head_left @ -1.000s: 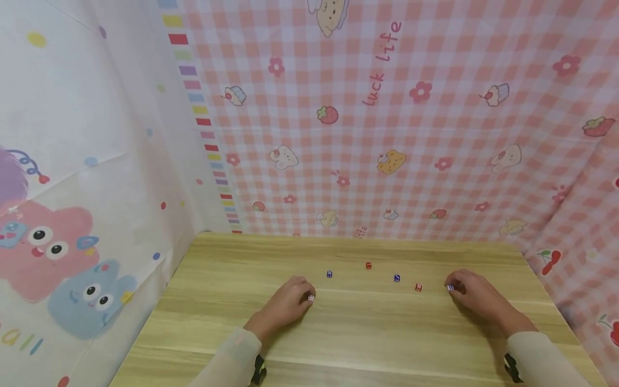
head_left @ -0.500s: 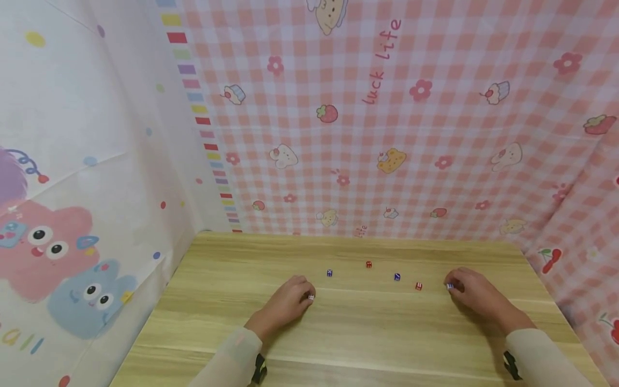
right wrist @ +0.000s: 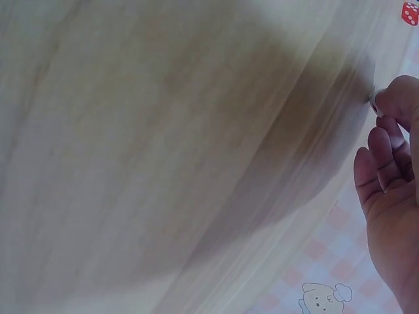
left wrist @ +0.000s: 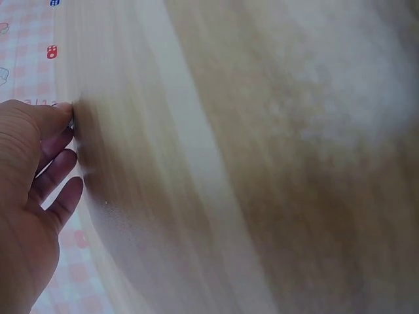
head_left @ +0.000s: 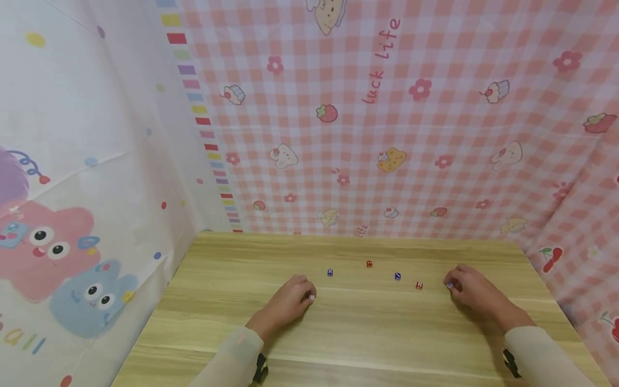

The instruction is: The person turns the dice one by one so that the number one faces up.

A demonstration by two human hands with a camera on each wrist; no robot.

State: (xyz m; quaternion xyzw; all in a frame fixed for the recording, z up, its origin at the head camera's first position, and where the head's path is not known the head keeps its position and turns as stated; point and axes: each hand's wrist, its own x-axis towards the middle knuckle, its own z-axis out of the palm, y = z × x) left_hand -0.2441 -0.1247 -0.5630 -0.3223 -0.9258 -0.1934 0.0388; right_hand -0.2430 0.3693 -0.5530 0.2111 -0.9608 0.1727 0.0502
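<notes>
White die [head_left: 311, 296] is pinched in left hand [head_left: 285, 301], second die [head_left: 450, 285] in right hand [head_left: 479, 293], fingers [left wrist: 56, 119] gripping both at table [head_left: 362, 338], likely mid-placement, next probably calling for gentle release.

Your left sleeve [head_left: 231, 359] is cream (faintly pinkish near the cuff) at seven o'clock in the head view; your right sleeve [head_left: 544, 352], also cream, at four. Below each cuff shows something black: a left strap [head_left: 261, 368], a right strap [head_left: 510, 364].

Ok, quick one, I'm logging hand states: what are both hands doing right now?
Left hand: closed, pinching a white die.
Right hand: closed, pinching another die, partly hidden.
</notes>
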